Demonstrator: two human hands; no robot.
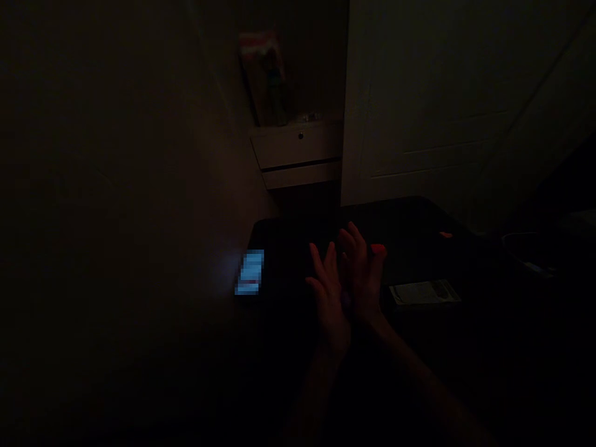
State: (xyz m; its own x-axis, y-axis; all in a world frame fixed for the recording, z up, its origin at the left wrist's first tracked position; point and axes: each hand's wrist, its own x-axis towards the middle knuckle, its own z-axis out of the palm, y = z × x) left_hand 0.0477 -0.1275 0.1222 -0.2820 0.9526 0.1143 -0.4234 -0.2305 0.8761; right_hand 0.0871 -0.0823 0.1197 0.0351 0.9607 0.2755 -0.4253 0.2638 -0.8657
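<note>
In the dim light, my left hand [331, 304] is held up over a dark table [288, 239], its fingers spread and nothing visible in them. Close beside it on the right, my right hand [363, 279] is raised with its fingers stretched upward and slightly bent. A small bright red thing [378, 249] shows at the right edge of this hand; I cannot tell whether it touches the hand or lies behind it. Right of the wrist, a flat pale printed packet or paper [424, 292] lies on the table.
A lit phone screen [250, 272] glows at the table's left edge, by the wall [139, 186]. A small orange-red piece [446, 234] lies at the far right. Behind stand a drawer unit [302, 149], with a box-like item [261, 74] on top, and a pale panel [419, 112].
</note>
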